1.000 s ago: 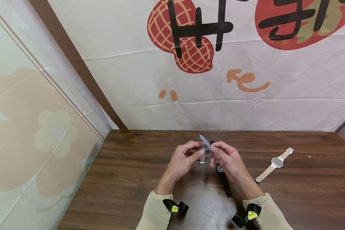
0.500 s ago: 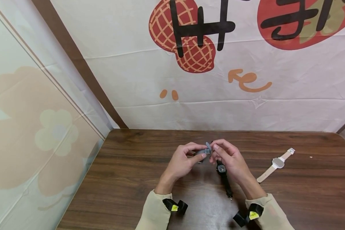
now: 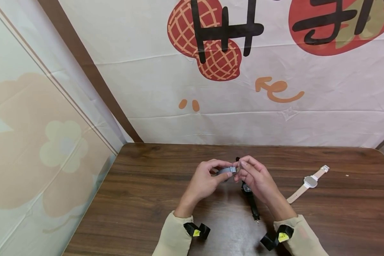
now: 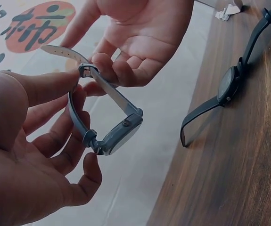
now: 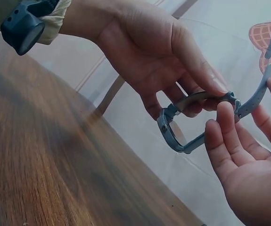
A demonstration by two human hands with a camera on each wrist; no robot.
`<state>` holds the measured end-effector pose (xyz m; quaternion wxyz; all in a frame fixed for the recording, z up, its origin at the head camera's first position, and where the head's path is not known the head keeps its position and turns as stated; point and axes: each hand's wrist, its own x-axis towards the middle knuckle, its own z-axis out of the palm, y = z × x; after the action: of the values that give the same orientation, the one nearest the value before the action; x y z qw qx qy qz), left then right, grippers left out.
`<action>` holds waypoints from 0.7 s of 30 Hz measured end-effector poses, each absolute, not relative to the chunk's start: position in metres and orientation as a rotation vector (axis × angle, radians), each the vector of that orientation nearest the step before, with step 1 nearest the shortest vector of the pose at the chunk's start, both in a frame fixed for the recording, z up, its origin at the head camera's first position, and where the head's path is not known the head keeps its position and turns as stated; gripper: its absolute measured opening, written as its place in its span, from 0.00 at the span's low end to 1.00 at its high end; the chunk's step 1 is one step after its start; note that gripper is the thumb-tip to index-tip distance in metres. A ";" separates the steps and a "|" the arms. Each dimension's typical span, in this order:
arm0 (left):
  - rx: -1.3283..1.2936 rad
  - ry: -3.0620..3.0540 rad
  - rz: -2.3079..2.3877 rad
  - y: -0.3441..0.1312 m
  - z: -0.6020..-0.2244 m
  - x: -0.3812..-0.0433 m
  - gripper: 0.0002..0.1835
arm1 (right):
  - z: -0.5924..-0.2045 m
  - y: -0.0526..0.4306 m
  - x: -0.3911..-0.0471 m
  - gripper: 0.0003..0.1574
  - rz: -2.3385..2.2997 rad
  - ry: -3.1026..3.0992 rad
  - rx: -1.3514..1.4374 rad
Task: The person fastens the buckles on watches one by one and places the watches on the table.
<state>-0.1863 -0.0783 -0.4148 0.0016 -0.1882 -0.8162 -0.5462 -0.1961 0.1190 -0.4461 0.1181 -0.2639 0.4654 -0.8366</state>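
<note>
A wristwatch with a blue-grey strap [image 4: 121,134] is held up between both hands, its strap looped and its end through the buckle [image 4: 86,70]. My left hand [image 3: 206,179] pinches the strap beside the buckle with thumb and fingers; the round case hangs below in the left wrist view. My right hand [image 3: 257,179] pinches the free strap end [image 5: 255,99], with other fingers against the strap near the buckle. Under my right hand lies a black wristwatch [image 3: 251,204] on the table, partly covered by that hand in the head view.
To the right on the brown wooden table [image 3: 140,199] lies a wristwatch with a pale beige strap [image 3: 310,182]. A tiny pale scrap [image 3: 347,175] is farther right. A printed cloth [image 3: 211,128] hangs behind the table, another at the left.
The blue-grey watch has turned, so the strap end that stuck up is now lower, by the right fingers. My right hand's fingers have closed on that end.
</note>
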 end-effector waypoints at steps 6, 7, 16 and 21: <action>-0.584 -2.553 -1.686 -0.076 -0.415 -0.185 0.12 | -0.447 0.119 -0.197 0.14 -2.449 1.324 -0.806; -0.582 -2.550 -1.681 -0.075 -0.415 -0.185 0.12 | -0.447 0.120 -0.197 0.14 -2.448 1.323 -0.809; -0.613 -2.518 -1.705 -0.073 -0.419 -0.186 0.11 | -0.448 0.120 -0.198 0.13 -2.450 1.322 -0.802; -0.631 -2.511 -1.748 -0.073 -0.419 -0.186 0.10 | -0.448 0.121 -0.197 0.15 -2.461 1.306 -0.827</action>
<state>-0.1862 -0.0732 -0.4192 0.0087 -0.2020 -0.8038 -0.5596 -0.1965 0.1205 -0.4480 0.1173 -0.2824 0.4463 -0.8410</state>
